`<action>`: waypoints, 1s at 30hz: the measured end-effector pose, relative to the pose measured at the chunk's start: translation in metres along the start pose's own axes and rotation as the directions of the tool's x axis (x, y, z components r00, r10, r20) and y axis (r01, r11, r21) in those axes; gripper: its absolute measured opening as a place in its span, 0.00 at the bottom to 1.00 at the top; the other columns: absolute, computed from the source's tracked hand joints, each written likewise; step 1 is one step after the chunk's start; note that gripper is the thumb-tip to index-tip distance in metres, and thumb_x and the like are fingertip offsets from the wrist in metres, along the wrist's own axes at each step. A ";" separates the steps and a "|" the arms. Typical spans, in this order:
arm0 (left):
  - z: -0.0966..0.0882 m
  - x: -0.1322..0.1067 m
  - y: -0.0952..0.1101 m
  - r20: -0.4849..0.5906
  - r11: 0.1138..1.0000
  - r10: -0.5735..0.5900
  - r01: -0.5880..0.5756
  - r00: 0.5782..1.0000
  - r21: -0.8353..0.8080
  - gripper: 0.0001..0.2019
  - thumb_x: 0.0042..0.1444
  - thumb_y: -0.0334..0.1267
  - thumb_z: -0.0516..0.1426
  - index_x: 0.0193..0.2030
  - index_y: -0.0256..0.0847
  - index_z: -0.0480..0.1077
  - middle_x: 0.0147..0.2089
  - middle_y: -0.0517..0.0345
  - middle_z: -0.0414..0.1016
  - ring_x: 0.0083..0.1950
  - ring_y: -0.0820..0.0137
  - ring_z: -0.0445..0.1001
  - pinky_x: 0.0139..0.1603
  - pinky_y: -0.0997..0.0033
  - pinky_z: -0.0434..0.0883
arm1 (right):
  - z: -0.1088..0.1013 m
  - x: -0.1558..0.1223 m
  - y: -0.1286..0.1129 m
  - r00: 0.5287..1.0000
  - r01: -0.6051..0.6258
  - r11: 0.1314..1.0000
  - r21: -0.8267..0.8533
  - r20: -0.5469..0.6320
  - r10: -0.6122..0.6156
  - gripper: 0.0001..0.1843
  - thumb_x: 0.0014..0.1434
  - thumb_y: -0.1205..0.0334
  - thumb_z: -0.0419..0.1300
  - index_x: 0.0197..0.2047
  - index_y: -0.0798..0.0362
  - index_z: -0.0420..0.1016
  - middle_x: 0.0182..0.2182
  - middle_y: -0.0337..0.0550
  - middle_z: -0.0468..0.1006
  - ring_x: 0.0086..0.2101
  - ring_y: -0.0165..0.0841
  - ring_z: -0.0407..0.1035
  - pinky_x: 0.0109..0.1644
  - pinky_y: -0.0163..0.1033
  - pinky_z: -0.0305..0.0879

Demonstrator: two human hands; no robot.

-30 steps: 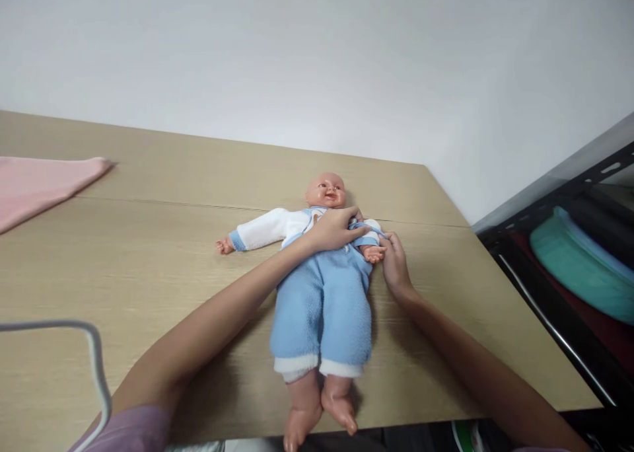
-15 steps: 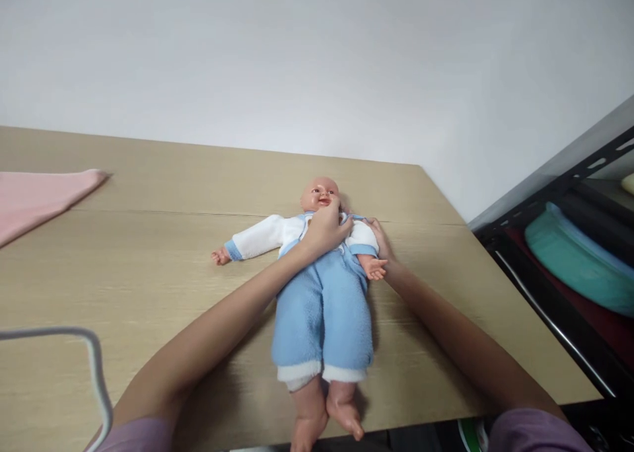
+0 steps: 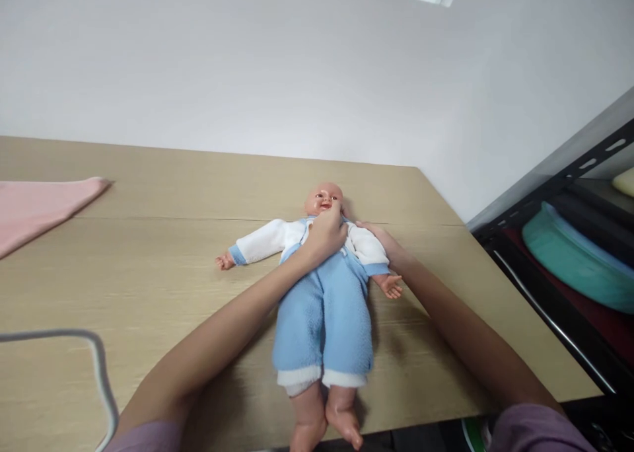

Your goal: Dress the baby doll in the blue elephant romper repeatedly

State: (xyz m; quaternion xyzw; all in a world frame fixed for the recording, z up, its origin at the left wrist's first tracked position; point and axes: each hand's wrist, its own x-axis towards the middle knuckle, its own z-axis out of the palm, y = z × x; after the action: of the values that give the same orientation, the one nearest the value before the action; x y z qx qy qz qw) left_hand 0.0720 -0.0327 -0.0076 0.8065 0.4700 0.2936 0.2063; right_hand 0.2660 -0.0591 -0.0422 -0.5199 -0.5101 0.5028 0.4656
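Note:
A bald baby doll lies face up, its feet toward me at the table's front edge. It wears a fuzzy outfit with light blue trousers, a white top and blue cuffs. Across its upper chest, my left hand is closed on the clothing just below the chin, with its fingertips partly hidden. My right hand wraps the outer side of the doll's shoulder and the white sleeve on the right; some of its fingers are out of sight behind the sleeve. The other doll arm stretches out to the left.
A pink cloth rests on the wooden table at far left. A pale cable curves through the lower left. On the right, a black metal shelf holds a teal item. A wall borders the table's back.
The doll's right-side arm has swung outward and its sleeve is straighter. My right hand has shifted slightly outward along the shoulder. My left hand stays at the chest.

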 end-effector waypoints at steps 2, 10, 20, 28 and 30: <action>0.001 0.000 0.000 0.016 1.000 0.001 -0.001 1.000 0.027 0.16 0.63 0.23 0.55 0.56 0.39 0.70 0.45 0.44 0.84 0.49 0.52 0.83 0.46 0.58 0.72 | -0.017 -0.015 -0.003 0.998 -0.043 0.998 -0.037 0.050 0.044 0.21 0.64 0.49 0.77 0.55 0.50 0.84 0.48 0.44 0.88 0.43 0.39 0.83 0.48 0.45 0.83; 0.006 0.000 -0.001 0.014 0.996 0.033 -0.034 0.999 0.076 0.14 0.64 0.25 0.56 0.53 0.42 0.68 0.50 0.43 0.85 0.52 0.52 0.84 0.50 0.58 0.74 | -0.108 -0.048 -0.011 0.973 0.206 0.795 -0.571 0.209 -0.102 0.29 0.60 0.47 0.79 0.62 0.43 0.85 0.58 0.48 0.87 0.54 0.49 0.82 0.57 0.53 0.80; 0.000 -0.006 0.004 0.005 0.976 0.194 -0.193 0.981 0.098 0.05 0.74 0.37 0.56 0.53 0.41 0.69 0.56 0.41 0.77 0.55 0.53 0.79 0.59 0.54 0.74 | -0.099 -0.053 0.004 0.836 0.399 0.638 -0.658 -0.024 -0.548 0.22 0.62 0.47 0.75 0.55 0.47 0.84 0.54 0.53 0.86 0.56 0.53 0.78 0.62 0.61 0.74; -0.037 -0.016 0.018 0.283 0.850 0.485 -0.522 0.828 0.071 0.13 0.75 0.48 0.58 0.49 0.43 0.80 0.55 0.45 0.79 0.61 0.49 0.72 0.68 0.48 0.67 | -0.028 -0.083 -0.003 0.821 0.563 0.701 -0.439 0.395 -0.412 0.10 0.70 0.49 0.70 0.49 0.44 0.79 0.49 0.47 0.81 0.53 0.48 0.75 0.64 0.55 0.70; -0.040 -0.017 0.017 0.400 0.847 0.491 -0.532 0.774 -0.009 0.13 0.74 0.49 0.59 0.47 0.43 0.81 0.53 0.46 0.80 0.58 0.51 0.74 0.64 0.52 0.69 | -0.023 -0.079 0.008 0.873 0.451 0.845 -0.286 0.338 -0.352 0.16 0.69 0.43 0.69 0.41 0.45 0.73 0.44 0.43 0.77 0.47 0.43 0.73 0.57 0.49 0.71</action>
State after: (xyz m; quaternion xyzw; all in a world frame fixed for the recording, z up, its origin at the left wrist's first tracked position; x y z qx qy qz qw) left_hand 0.0499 -0.0534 0.0275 0.9549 0.1973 0.1483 0.1651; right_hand 0.2916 -0.1379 -0.0450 -0.4015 -0.7498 0.3588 0.3844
